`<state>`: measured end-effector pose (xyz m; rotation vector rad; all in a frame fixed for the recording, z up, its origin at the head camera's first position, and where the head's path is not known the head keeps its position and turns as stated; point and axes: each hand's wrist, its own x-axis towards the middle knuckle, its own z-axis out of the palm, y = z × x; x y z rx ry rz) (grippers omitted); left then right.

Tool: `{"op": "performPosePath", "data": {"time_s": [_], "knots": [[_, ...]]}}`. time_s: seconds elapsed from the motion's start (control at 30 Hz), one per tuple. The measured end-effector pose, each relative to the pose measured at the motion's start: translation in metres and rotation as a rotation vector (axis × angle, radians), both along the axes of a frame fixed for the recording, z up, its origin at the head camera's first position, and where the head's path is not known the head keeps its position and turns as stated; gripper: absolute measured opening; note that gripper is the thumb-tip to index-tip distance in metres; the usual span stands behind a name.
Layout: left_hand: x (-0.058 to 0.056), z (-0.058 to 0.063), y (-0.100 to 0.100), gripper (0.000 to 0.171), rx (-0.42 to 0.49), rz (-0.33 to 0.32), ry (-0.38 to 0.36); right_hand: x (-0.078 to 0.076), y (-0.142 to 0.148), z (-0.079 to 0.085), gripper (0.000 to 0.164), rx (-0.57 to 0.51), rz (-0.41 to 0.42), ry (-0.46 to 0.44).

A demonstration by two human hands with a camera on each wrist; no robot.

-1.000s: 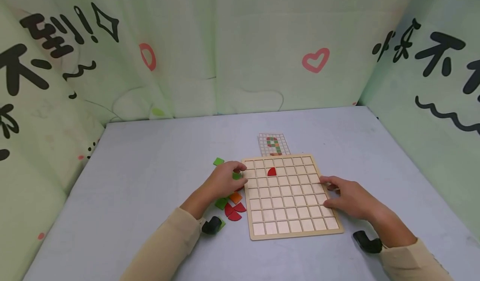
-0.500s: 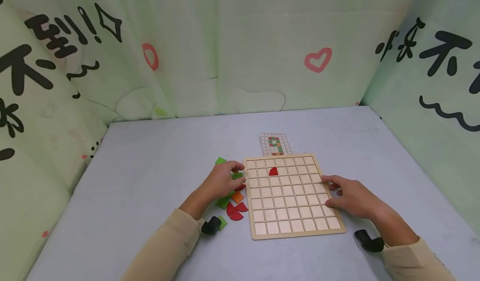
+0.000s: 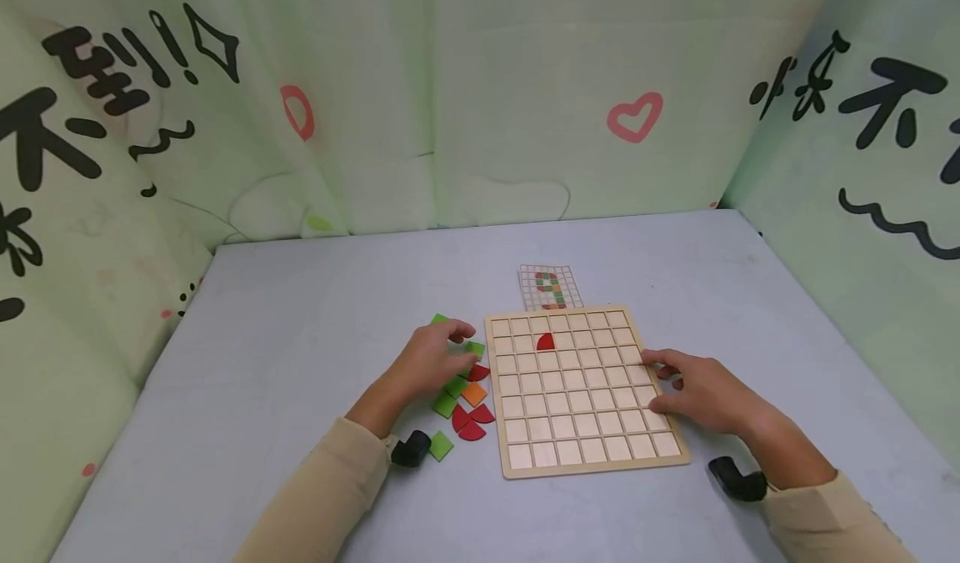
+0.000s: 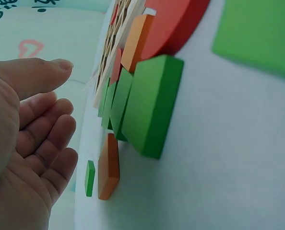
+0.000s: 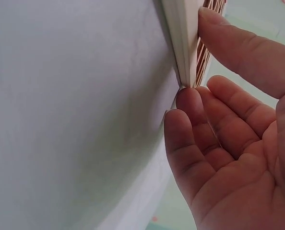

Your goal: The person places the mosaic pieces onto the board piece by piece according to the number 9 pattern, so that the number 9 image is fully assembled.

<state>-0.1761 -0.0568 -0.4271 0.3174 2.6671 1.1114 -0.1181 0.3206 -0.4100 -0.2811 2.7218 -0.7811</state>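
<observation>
A wooden grid board (image 3: 592, 469) lies flat, with one red quarter-circle piece (image 3: 546, 342) in a cell near its upper left. My left hand (image 3: 422, 361) hovers over the loose pieces at the board's left side; in the left wrist view its palm is empty and its fingers bend loosely. Below it are green square tiles (image 4: 154, 103) and an orange tile (image 4: 109, 167). My right hand (image 3: 708, 392) touches the board's right edge; in the right wrist view its thumb rests on the rim (image 5: 183, 38) and the fingers lie relaxed beside it.
A small pattern card (image 3: 551, 284) with a red, green and orange figure lies behind the board, partly covered by it. Red quarter-circles (image 3: 472, 432) and a green tile (image 3: 441, 446) lie nearer on the left. Printed curtains (image 3: 480, 129) surround the white table (image 3: 322, 296).
My left hand has drawn away leftward from the board's left edge, uncovering a green tile and a red piece. The right hand and the board have stayed in place.
</observation>
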Motion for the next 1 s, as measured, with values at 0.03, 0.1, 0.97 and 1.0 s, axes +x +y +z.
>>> {"op": "performPosePath", "data": {"time_s": [0.03,0.1,0.97,1.0], "knots": [[0.000,-0.001,-0.001,0.037,0.002,0.004,-0.001,0.000,0.000,0.000,0.070,0.001,-0.001,-0.002],[0.000,-0.001,-0.003,0.038,0.004,0.011,-0.002,0.000,-0.001,0.001,0.070,0.004,-0.001,-0.004],[-0.007,-0.013,-0.007,0.041,-0.044,0.011,-0.025,0.001,-0.001,0.004,0.073,0.017,-0.005,-0.021],[-0.008,-0.012,-0.007,0.041,-0.044,0.009,-0.028,0.001,-0.001,0.004,0.073,0.015,-0.005,-0.022]]}}
